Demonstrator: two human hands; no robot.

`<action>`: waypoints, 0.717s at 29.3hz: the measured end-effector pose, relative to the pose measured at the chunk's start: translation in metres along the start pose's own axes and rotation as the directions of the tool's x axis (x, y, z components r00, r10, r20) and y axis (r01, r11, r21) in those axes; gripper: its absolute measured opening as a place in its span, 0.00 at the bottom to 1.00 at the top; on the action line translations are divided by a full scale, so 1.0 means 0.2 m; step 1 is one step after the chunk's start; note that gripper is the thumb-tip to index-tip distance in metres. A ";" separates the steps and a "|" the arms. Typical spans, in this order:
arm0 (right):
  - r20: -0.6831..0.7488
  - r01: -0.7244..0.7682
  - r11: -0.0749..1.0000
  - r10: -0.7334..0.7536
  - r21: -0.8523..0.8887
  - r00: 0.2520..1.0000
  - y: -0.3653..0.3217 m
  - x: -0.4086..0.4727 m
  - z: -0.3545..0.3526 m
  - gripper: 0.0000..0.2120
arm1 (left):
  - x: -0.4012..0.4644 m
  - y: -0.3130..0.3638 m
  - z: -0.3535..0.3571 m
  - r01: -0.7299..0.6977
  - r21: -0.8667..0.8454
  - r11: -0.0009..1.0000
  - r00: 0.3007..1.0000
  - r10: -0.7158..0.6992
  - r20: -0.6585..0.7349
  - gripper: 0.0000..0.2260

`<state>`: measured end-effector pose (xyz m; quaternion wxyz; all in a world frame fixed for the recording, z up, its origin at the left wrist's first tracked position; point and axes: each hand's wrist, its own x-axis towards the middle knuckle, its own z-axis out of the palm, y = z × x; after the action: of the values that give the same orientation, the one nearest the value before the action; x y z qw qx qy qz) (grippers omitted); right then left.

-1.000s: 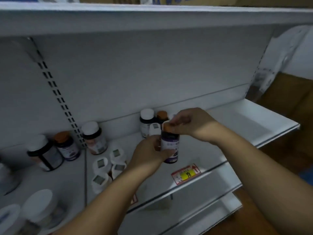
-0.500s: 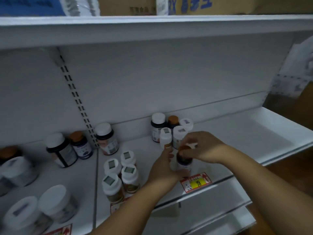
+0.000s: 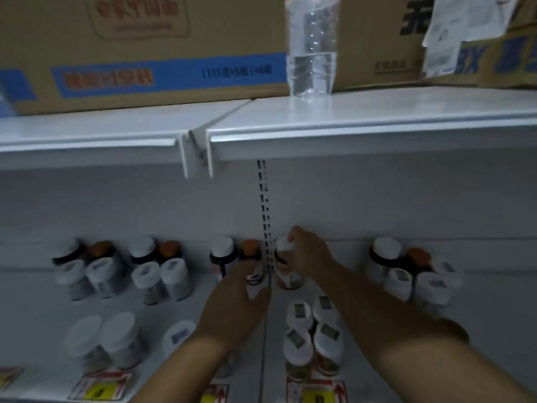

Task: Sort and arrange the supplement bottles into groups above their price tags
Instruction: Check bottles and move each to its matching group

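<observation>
My right hand [image 3: 309, 253] grips a white-capped bottle [image 3: 286, 269] with an orange label, standing at the back of the white shelf [image 3: 363, 324] beside the slotted upright. My left hand [image 3: 235, 303] curls round an orange-capped dark bottle [image 3: 252, 266] just left of it. Several white-capped bottles [image 3: 312, 338] stand in a block in front, above a red and yellow price tag [image 3: 315, 391]. More groups of bottles [image 3: 158, 269] line the back on the left and others [image 3: 406, 274] on the right.
Large white-lidded jars [image 3: 107, 341] stand at front left above another price tag [image 3: 100, 388]. The upper shelf [image 3: 348, 123] overhangs, carrying cardboard boxes [image 3: 145, 50] and a clear water bottle [image 3: 312, 45]. A slotted upright [image 3: 266, 216] divides the back panel.
The view has swung left and up. Both hands left the purple-labelled bottle near the front price tag and reached to the back row, each now gripping a different bottle.
</observation>
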<state>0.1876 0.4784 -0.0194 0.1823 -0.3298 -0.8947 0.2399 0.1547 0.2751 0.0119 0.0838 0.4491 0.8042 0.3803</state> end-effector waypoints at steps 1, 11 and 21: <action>-0.022 -0.014 1.000 0.014 -0.008 1.000 0.00 0.02 0.00 0.18 | -0.01 -0.02 -0.03 0.031 -0.011 0.999 0.999 -0.031 -0.009 0.18; 0.188 -0.025 0.638 -0.188 0.770 0.964 -0.53 -0.12 -0.28 0.09 | -0.07 -0.11 -0.46 0.123 -0.287 0.950 0.989 -0.140 -0.039 0.21; 0.189 0.201 0.750 -0.399 0.631 0.897 -1.48 -0.15 0.25 0.12 | -0.24 -0.79 -1.14 0.113 -0.156 0.981 0.967 -0.144 -0.208 0.19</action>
<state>0.0360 0.2444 0.0975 0.1693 -0.0631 -0.8319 0.5247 -0.0300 0.0660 0.0528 0.0515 0.3444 0.8066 0.4776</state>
